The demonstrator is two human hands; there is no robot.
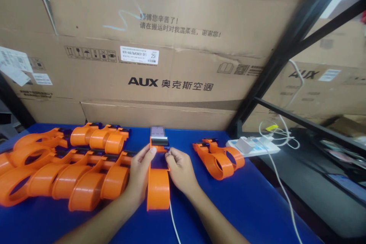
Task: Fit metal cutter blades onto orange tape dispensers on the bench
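Orange holders (87, 190) at nine o'clock crowd our left grip (140, 169); it pinches the central holder (158, 190), as does our right grip (182, 169). Blue bench (247, 202) gives us room before two holders (225, 168) at three o'clock, then a power strip (259, 148) at the bench's edge.

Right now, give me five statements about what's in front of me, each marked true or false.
1. The left hand and right hand both hold one orange plastic ring-ended piece. True.
2. More such pieces lie right of the hands than left. False: the larger orange group is on the left.
3. A white plastic power strip lies right of the hands. True.
4. Nothing sits on the power strip. False: a white block-shaped charger does.
5. Brown cardboard printed "AUX" stands behind. True.
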